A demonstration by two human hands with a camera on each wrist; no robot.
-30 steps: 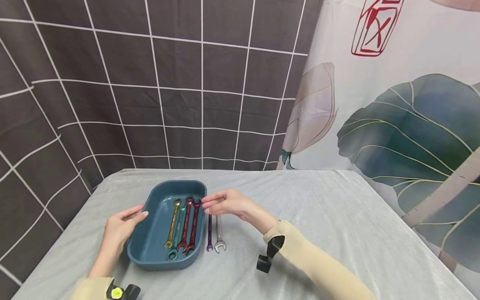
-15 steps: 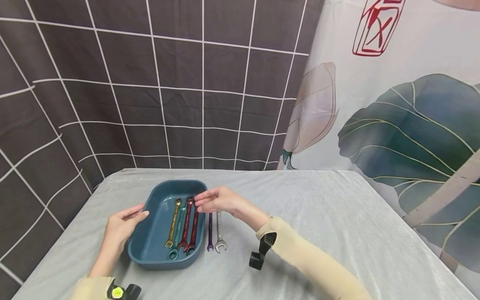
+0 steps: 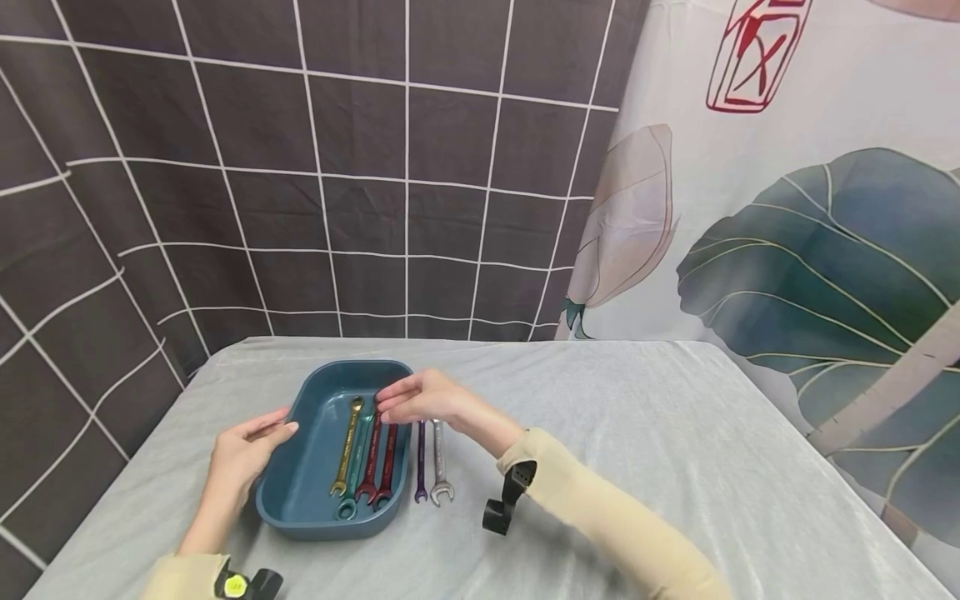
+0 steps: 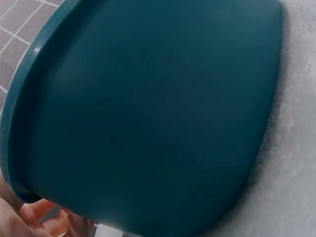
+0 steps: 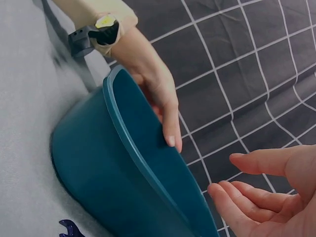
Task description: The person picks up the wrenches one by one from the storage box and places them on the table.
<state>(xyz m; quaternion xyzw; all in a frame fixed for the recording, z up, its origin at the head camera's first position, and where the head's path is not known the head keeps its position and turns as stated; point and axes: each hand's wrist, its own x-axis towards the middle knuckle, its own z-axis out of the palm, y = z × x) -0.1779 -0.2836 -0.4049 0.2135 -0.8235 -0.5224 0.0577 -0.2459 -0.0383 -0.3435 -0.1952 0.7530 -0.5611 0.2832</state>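
Observation:
My left hand (image 3: 242, 454) holds the left rim of a blue rectangular basin (image 3: 322, 530), thumb over the edge and fingers outside. In the basin lie a gold wrench (image 3: 346, 446), a teal wrench (image 3: 357, 457), a red wrench (image 3: 371, 460) and a darker red wrench (image 3: 387, 462), side by side. My right hand (image 3: 438, 402) hovers over the basin's right rim, its fingertips above the upper ends of the red wrenches and hiding them. In the right wrist view its thumb and fingers (image 5: 247, 202) are apart, with nothing between them.
A purple wrench (image 3: 421, 467) and a silver wrench (image 3: 440, 462) lie on the cloth just right of the basin, their upper ends beneath my right hand. Pale grey cloth (image 3: 600, 467) covers the table. A dark gridded curtain (image 3: 360, 208) hangs behind it.
My right hand has moved left from beside the basin to over its right rim and the red wrenches' upper ends. My left hand, the basin and the wrenches have stayed put.

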